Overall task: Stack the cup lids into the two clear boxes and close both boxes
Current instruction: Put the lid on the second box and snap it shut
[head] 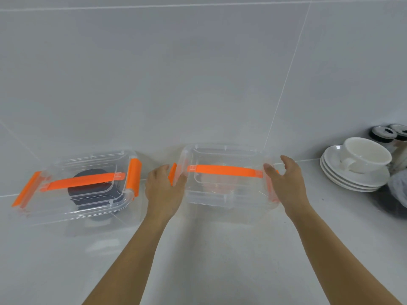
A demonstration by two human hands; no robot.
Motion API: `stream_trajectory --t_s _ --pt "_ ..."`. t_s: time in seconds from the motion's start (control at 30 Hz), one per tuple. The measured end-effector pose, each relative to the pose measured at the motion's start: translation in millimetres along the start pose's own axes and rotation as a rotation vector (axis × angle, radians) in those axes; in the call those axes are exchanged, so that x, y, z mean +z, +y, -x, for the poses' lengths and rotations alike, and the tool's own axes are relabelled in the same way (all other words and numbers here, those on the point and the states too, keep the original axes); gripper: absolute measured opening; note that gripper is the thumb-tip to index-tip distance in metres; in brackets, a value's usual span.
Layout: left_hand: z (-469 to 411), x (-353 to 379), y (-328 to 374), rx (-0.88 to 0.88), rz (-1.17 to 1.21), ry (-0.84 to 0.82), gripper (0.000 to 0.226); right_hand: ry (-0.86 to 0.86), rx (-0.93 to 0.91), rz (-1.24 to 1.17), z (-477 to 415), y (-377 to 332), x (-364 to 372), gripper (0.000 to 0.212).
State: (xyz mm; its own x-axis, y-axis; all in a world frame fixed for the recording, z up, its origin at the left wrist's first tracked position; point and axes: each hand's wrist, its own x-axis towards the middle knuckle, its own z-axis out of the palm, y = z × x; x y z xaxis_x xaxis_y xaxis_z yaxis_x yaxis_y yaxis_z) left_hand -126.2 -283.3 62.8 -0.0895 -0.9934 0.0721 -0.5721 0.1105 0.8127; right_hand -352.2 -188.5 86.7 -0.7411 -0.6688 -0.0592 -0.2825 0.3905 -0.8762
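Two clear boxes with orange handles and latches stand on a white counter against the tiled wall. The left box (pixel 88 203) has its cover on, and a stack of black cup lids (pixel 88 190) shows through it. The right box (pixel 226 194) also carries its cover; pale clear lids inside are faint. My left hand (pixel 163 190) presses the orange latch (pixel 172 176) on that box's left end. My right hand (pixel 288 183) sits at its right end with fingers spread, over the other latch, which is mostly hidden.
A white cup (pixel 365 155) sits on a stack of white saucers (pixel 350 179) at the right. Behind them stand two dark-rimmed jar tops (pixel 384 133). A crumpled bag (pixel 398 188) lies at the far right edge.
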Motion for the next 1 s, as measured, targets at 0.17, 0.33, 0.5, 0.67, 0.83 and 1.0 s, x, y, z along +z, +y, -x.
stream_trajectory --t_s 0.17,0.33,0.5,0.67,0.83,1.0 --pt "-1.3 -2.7 -2.2 -0.465 0.516 -0.189 0.074 -0.184 0.416 -0.342 9.8 20.8 -5.4 0.065" --pt "4.8 -1.2 3.4 -0.460 0.597 -0.179 0.035 -0.232 0.375 -0.469 15.8 22.7 -6.7 0.042" --pt "9.3 0.0 9.3 -0.227 0.367 -0.026 0.026 -0.057 0.165 -0.270 15.3 15.7 2.5 0.031" --pt "14.9 1.5 7.8 -0.098 0.198 0.026 0.018 -0.082 0.017 -0.022 14.8 12.4 -0.4 0.023" --pt "11.1 1.3 6.9 -0.025 0.030 0.030 0.018 -0.087 -0.057 0.149 13.2 8.1 -1.9 0.022" --pt "10.0 3.0 11.0 0.030 -0.120 0.045 0.018 -0.073 -0.103 0.305 11.2 3.8 -0.6 0.028"
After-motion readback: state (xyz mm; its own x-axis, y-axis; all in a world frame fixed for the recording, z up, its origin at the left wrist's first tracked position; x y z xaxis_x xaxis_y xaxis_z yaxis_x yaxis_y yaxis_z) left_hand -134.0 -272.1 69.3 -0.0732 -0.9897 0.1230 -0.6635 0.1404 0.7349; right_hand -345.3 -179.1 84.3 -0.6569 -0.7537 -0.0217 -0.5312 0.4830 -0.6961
